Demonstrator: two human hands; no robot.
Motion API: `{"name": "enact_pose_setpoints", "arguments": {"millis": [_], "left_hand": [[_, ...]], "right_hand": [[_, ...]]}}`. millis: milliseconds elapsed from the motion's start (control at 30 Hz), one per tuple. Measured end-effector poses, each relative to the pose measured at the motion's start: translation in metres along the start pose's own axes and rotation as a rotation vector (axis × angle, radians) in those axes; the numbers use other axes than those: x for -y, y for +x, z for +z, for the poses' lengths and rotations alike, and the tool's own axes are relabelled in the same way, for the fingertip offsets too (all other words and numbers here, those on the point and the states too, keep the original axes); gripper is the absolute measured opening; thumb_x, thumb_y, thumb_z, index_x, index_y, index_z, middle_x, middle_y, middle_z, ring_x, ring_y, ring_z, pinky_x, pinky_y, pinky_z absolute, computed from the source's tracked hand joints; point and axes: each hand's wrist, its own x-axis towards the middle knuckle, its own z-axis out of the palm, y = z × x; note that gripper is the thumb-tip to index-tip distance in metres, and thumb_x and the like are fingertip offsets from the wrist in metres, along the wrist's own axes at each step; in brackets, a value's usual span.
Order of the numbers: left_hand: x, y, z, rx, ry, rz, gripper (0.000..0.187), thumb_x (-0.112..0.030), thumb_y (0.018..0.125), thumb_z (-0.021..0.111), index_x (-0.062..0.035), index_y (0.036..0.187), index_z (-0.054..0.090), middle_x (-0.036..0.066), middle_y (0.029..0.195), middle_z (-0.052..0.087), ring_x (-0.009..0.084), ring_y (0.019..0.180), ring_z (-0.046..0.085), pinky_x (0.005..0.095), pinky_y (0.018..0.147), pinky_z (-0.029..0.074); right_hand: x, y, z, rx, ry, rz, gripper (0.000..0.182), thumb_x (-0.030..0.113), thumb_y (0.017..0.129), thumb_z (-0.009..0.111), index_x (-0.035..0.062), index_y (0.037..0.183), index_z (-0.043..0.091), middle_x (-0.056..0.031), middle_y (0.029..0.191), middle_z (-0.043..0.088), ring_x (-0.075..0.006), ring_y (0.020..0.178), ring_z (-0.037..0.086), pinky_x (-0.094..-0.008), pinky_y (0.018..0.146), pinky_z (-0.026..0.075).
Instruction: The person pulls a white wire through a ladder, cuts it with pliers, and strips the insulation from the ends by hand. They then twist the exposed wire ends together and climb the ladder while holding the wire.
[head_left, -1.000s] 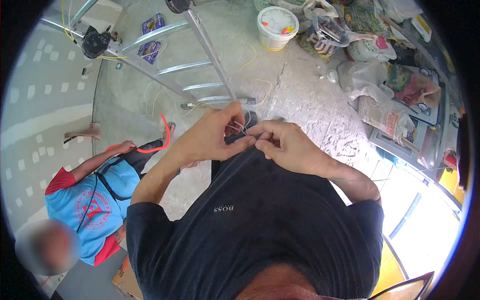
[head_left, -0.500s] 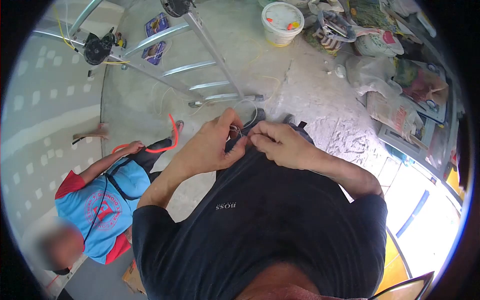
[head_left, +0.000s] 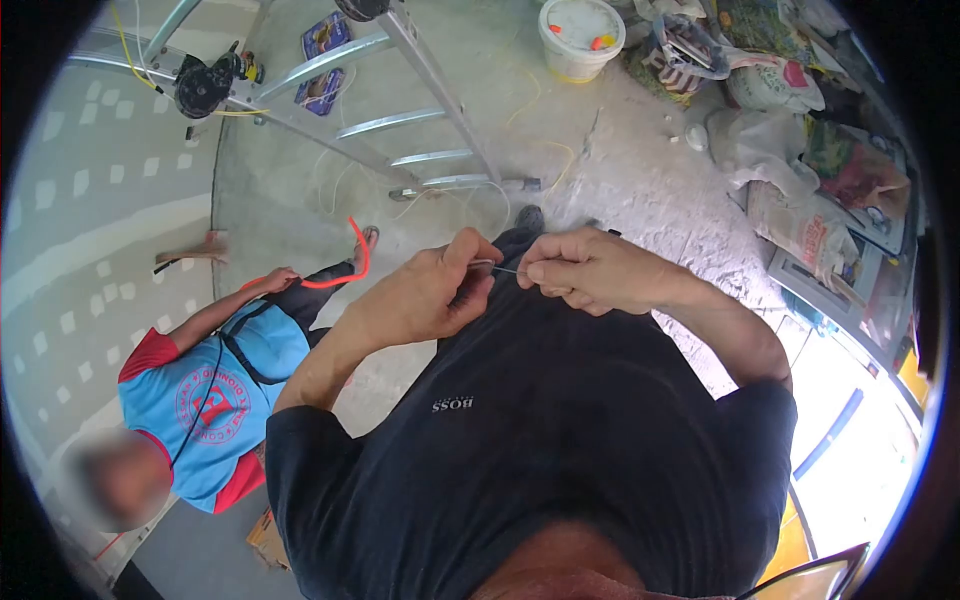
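Observation:
A thin pale wire (head_left: 507, 269) stretches taut between my two hands, in front of my dark shirt. My left hand (head_left: 425, 288) is closed on one part of it, with a short doubled length showing between thumb and forefinger. On the other side, my right hand (head_left: 590, 272) pinches the wire between thumb and fingertips. The wire looks light grey or white; its exact kind is too small to make out. A loose pale strand curves away on the floor side, beyond my left hand.
An aluminium ladder (head_left: 400, 122) stands ahead on the left. A co-worker in a blue shirt (head_left: 215, 400) holds an orange tube (head_left: 335, 280) at left. Beyond are a white bucket (head_left: 580, 38), a blue box (head_left: 322, 65), and bags (head_left: 765, 150) piled at right.
My hands have moved apart, the right one going rightward, and the wire now runs straight between them. Before, it was bunched in loops at my fingertips. The view has shifted slightly.

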Motion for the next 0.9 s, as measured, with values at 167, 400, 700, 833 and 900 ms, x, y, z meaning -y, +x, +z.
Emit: {"name": "enact_pose_setpoints", "arguments": {"millis": [167,400,700,833,900], "left_hand": [[-0.008,0.002,-0.004,0.142,-0.160,-0.092,0.026,-0.010,0.094,0.061,-0.0032,0.115,0.047,0.020,0.089,0.070,0.0359,0.077,0.070,0.0419,0.067,0.053],[-0.016,-0.003,-0.005,0.146,-0.141,-0.040,0.026,-0.012,0.095,0.060,-0.0040,0.117,0.049,0.019,0.091,0.071,0.0362,0.076,0.070,0.0413,0.066,0.053],[-0.006,0.005,-0.017,0.072,-0.055,0.011,0.022,-0.010,0.096,0.059,-0.0023,0.116,0.052,0.020,0.095,0.069,0.0361,0.083,0.069,0.0397,0.072,0.053],[0.026,0.011,-0.019,-0.013,-0.204,-0.007,0.020,-0.013,0.099,0.058,-0.0002,0.114,0.061,0.010,0.088,0.069,0.0194,0.080,0.067,0.0314,0.073,0.052],[0.029,0.012,-0.024,0.039,-0.388,-0.111,0.022,-0.015,0.100,0.058,-0.0010,0.116,0.063,0.005,0.088,0.068,0.0114,0.081,0.065,0.0270,0.072,0.052]], "right_hand": [[0.014,-0.013,-0.010,0.117,0.001,0.052,0.020,0.021,0.101,0.053,0.0031,0.107,0.061,0.0076,0.072,0.044,0.0008,0.054,0.035,-0.0170,0.041,0.025],[0.031,-0.023,-0.013,0.187,-0.080,0.146,0.023,0.021,0.102,0.054,0.0003,0.110,0.061,0.0069,0.074,0.046,0.0021,0.054,0.036,-0.0152,0.041,0.027],[0.038,-0.002,-0.024,0.225,0.014,0.156,0.024,0.018,0.100,0.058,-0.0021,0.111,0.061,0.0048,0.075,0.050,0.0014,0.053,0.041,-0.0153,0.040,0.030],[0.039,0.013,-0.029,0.181,0.087,0.039,0.032,0.018,0.098,0.059,-0.0062,0.119,0.060,-0.0028,0.081,0.059,-0.0037,0.056,0.047,-0.0210,0.046,0.043],[0.036,0.013,-0.033,0.161,0.120,-0.008,0.035,0.018,0.098,0.057,-0.0074,0.122,0.057,-0.0077,0.087,0.063,-0.0096,0.064,0.056,-0.0253,0.056,0.050]]}}
